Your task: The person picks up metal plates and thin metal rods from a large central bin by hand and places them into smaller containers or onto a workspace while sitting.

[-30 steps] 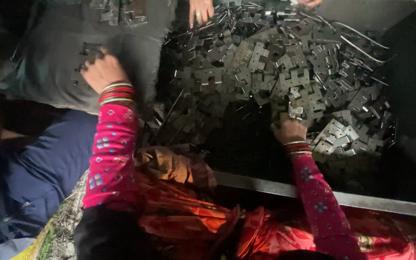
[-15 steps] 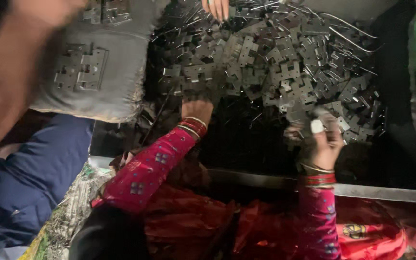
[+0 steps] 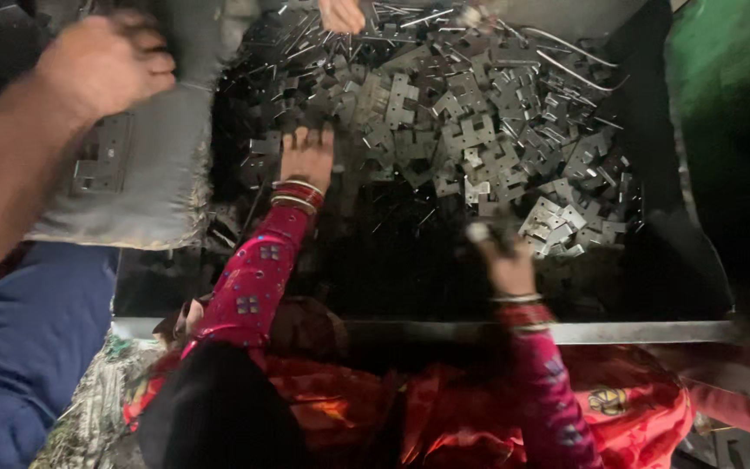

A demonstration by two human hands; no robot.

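Since the earlier frame, her left hand has slid further up into the pile of metal plates, and another person's arm has swung lower across the grey sack at the left.

Seen from the head camera, the left hand lies flat on the plates, fingers spread. Her right hand is raised at the pile's near edge; its fingers are blurred, so I cannot tell whether they pinch anything. The plates are thin, dull grey, notched and punched, heaped loosely in a dark bin whose bright steel rim runs in front of her. A third hand reaches in at the top. Red bangles ring her left wrist above a pink patterned sleeve.
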